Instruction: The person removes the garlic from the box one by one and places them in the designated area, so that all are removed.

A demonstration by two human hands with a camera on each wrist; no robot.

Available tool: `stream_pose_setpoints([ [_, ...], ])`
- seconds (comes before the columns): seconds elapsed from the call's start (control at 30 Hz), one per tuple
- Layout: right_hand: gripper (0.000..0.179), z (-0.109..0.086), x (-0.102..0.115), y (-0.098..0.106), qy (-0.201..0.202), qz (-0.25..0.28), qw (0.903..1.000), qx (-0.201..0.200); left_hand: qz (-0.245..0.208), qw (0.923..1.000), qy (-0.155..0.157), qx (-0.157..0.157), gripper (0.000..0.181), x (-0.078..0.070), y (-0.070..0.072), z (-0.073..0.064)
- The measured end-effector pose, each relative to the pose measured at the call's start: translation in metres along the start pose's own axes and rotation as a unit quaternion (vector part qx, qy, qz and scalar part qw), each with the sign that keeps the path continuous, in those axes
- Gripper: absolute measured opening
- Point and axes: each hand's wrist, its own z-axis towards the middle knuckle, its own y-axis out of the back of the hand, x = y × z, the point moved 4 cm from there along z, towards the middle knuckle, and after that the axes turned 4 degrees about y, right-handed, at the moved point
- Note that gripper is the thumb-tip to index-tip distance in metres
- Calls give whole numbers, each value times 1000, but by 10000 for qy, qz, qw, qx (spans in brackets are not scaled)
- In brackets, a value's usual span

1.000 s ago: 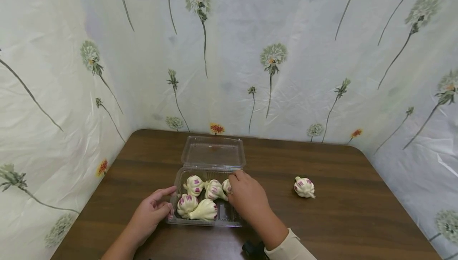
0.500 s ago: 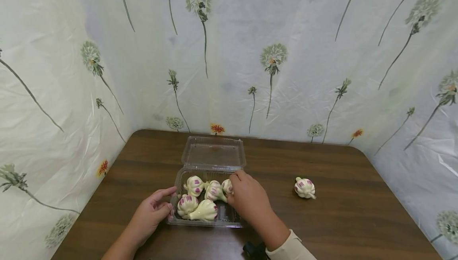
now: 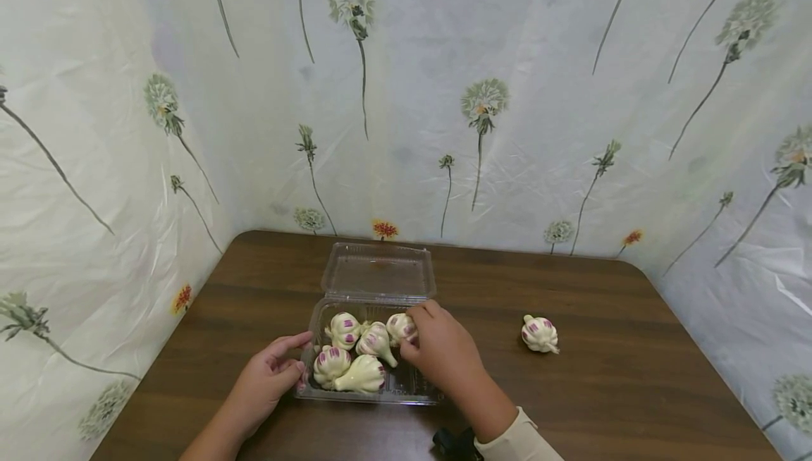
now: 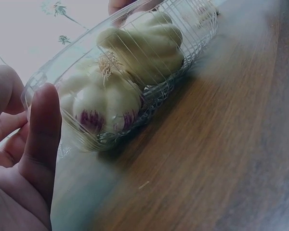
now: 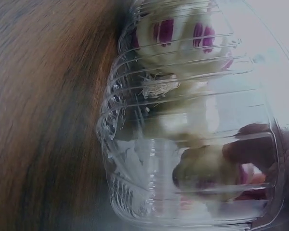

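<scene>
A clear plastic clamshell container (image 3: pixel 406 394) stands open on the brown table, its lid (image 3: pixel 378 274) folded back. Several white garlic bulbs with purple marks (image 3: pixel 345 329) lie inside. My right hand (image 3: pixel 414 335) reaches into the tray's right side and pinches one bulb (image 3: pixel 400 326); through the plastic in the right wrist view I see its fingers (image 5: pixel 250 147) on that bulb (image 5: pixel 207 175). My left hand (image 3: pixel 295 355) holds the container's left corner (image 4: pixel 33 89), thumb (image 4: pixel 43 125) against the wall. A front bulb (image 4: pixel 106 103) presses against that wall.
One more garlic bulb (image 3: pixel 540 333) lies alone on the table (image 3: pixel 603 390), to the right of the container. White sheets printed with dandelions (image 3: pixel 482 101) wall in the table at the back and on both sides. A dark wrist strap (image 3: pixel 453 441) shows by my right sleeve.
My right hand has drawn its bulb a little up and to the left, so more of it shows. The bulb beside it has shifted. My left hand has stayed put.
</scene>
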Motion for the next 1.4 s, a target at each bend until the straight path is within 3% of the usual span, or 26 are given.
stream_pose_setpoints([
  [0.4,43,-1,-5,1,-436,720,9963,185,-69,9999,-64,90,50,-2,-4,-1],
  [0.77,44,-3,-14,2,-988,1768,9791,200,-14,10000,-15,73,50,-1,-3,-1],
  [1.13,40,-2,-25,8,-990,1974,9751,-220,49,10000,-44,15,50,-2,-2,-1],
  [1.4,39,-5,-33,7,-870,2135,9722,-414,-15,9999,124,-3,49,0,0,0],
])
